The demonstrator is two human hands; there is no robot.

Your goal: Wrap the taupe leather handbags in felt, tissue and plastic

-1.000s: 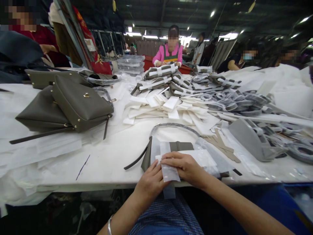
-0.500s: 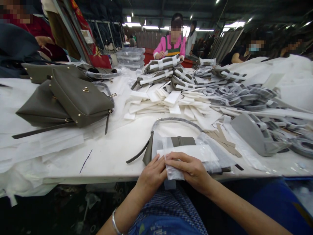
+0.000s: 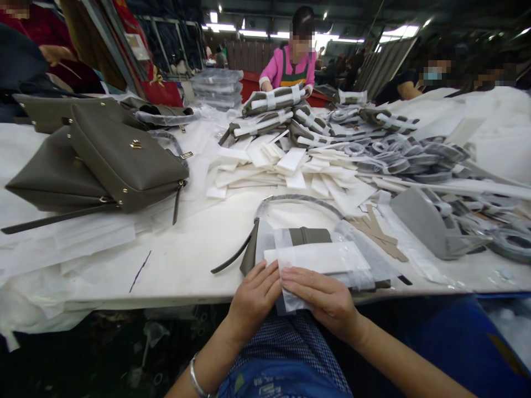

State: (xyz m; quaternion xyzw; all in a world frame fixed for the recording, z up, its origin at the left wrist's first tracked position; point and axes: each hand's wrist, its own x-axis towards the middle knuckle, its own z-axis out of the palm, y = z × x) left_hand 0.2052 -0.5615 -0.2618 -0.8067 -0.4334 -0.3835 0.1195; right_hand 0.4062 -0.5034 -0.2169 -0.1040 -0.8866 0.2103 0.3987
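Observation:
My left hand (image 3: 254,298) and my right hand (image 3: 324,296) meet at the table's near edge, fingers pinched on a translucent white wrapping sheet (image 3: 319,260). The sheet lies folded over a small olive-grey leather piece (image 3: 309,236), which has a dark strap (image 3: 232,257) trailing left and a plastic-wrapped curved handle (image 3: 298,200) arching behind it. The left hand's fingertips rest on the sheet's left edge. Flat over the sheet's lower part lie the fingers of the right hand.
An olive handbag (image 3: 103,160) lies at the left on the white table (image 3: 182,265). Behind are white foam strips (image 3: 282,166), wrapped grey bundles (image 3: 271,102), coiled grey straps (image 3: 398,157) and a grey panel (image 3: 423,221). Across the table works a person in pink (image 3: 292,63); others stand around.
My hands and the sheet have slid a little toward me, to the table's edge. The view has tipped slightly; the handbag now sits further left in the picture.

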